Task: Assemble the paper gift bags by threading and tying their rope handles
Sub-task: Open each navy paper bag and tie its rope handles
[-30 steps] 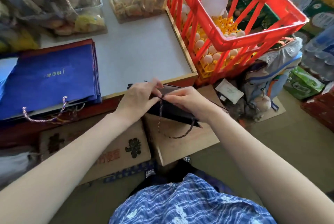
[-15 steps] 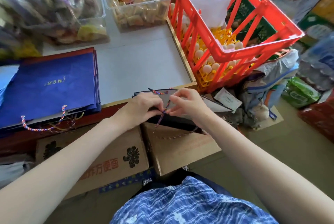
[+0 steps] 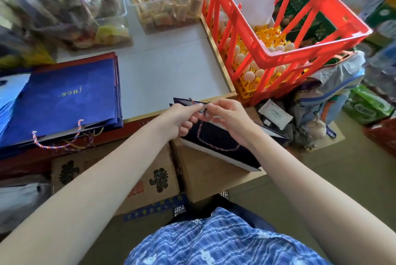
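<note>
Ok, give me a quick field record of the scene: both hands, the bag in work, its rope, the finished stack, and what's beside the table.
left hand: pinches the rope end at the bag's top edge
right hand: pinches the same rope, close to the left grip
bag in work: dark paper bag, held above the cardboard boxes
rope handle: loop hangs across the bag's face
finished stack: blue bags flat on the table, rope handles hanging over the near edge
right of table: red crate holding eggs

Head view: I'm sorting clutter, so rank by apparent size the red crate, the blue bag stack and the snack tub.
1. red crate
2. blue bag stack, nearly as large; nearness may mislead
3. snack tub
</note>
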`<state>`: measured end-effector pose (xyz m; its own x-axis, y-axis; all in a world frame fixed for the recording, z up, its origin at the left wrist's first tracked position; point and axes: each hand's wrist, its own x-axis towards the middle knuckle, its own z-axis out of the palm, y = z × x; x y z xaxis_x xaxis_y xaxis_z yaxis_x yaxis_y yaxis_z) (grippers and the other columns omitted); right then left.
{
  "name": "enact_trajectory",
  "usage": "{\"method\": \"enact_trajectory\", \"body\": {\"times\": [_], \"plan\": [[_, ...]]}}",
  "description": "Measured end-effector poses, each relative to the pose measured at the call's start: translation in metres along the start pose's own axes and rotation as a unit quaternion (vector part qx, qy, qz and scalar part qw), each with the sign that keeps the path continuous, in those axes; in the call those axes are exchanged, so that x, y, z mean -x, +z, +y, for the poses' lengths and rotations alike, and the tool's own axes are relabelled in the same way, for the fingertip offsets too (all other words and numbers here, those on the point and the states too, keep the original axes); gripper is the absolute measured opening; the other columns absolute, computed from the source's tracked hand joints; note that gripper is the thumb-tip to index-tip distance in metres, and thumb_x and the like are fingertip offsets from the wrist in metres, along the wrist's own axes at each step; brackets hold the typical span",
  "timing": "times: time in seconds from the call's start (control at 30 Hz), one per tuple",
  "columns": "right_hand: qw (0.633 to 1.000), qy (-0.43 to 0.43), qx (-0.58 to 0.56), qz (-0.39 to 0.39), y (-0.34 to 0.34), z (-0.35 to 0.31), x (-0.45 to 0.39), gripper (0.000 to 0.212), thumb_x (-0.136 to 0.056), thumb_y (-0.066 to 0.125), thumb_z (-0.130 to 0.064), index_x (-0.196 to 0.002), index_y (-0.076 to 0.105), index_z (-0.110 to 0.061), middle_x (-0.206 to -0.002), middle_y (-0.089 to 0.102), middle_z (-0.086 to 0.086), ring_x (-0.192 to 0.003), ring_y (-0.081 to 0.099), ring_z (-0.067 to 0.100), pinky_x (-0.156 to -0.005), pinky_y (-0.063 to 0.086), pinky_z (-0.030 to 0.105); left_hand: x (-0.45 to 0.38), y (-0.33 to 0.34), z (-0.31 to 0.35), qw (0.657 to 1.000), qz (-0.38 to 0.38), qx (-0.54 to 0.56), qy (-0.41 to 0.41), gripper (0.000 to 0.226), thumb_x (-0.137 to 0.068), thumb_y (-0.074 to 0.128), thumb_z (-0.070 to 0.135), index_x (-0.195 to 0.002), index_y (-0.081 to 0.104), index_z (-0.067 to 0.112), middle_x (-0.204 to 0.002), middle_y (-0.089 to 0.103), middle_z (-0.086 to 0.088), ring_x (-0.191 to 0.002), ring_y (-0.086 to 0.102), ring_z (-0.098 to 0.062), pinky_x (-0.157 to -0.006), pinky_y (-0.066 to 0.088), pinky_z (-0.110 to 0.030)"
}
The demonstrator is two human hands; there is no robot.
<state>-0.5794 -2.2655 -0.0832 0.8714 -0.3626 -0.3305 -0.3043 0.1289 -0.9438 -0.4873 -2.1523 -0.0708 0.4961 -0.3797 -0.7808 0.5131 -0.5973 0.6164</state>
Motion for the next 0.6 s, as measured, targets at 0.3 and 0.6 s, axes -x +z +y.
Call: {"method": "enact_trajectory", "body": {"times": [0.3, 0.6], "plan": [[0.999, 0.045, -0.003, -0.013, -0.012, 0.008, 0.005, 0.017, -0.094, 0.05, -0.008, -0.081, 0.06, -0.009, -0.077, 0.059, 0.006, -0.075, 0.057, 0.016, -0.075, 0.048, 0.027, 0.003, 0.023, -0.012, 0.957, 0.171, -0.163, 0.166, 0.014, -0.082, 0.068, 0.024, -0.073, 0.065, 0.013, -0.059, 0.047, 0.004, -0.057, 0.042, -0.01, -0.049, 0.032, -0.021], [0.985, 0.165, 0.011, -0.058, -0.01, -0.003, 0.001, 0.011, -0.094, 0.053, -0.006, -0.087, 0.061, -0.002, -0.066, 0.063, 0.008, -0.053, 0.06, 0.011, -0.055, 0.053, 0.021, -0.007, 0.009, -0.045, 0.667, 0.222, -0.402, 0.586, 0.013, -0.081, 0.058, 0.02, -0.074, 0.064, 0.012, -0.066, 0.054, 0.001, -0.059, 0.053, -0.016, -0.053, 0.043, -0.026]]}}
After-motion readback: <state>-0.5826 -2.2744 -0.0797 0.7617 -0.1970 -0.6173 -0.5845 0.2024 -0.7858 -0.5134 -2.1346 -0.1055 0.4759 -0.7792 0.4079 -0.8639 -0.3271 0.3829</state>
